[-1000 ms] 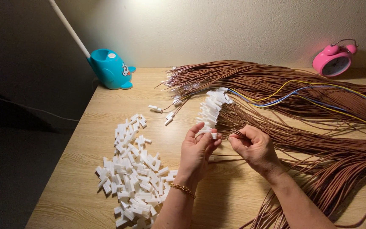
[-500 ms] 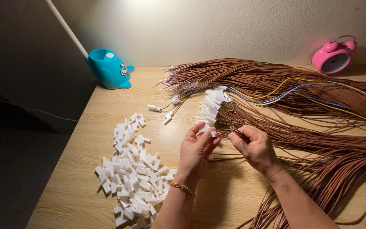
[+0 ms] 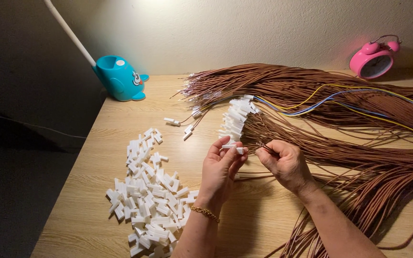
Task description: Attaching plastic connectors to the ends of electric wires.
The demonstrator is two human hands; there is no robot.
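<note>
My left hand pinches a small white plastic connector between thumb and fingers; a gold bracelet circles its wrist. Just to the right, my right hand holds the thin end of a brown wire, its tip pointing at the connector a short gap away. Behind both hands lies a row of white connectors fitted on wires. A heap of loose white connectors spreads over the wooden table to the left of my left arm.
Big bundles of brown wires cover the table's right half, with yellow and blue wires across them. A turquoise lamp base stands at the back left, a pink alarm clock at the back right. The table's left edge drops into darkness.
Both hands stay almost where they were. The fingers have shifted slightly, with the wire end in my right hand brought a little closer to the connector.
</note>
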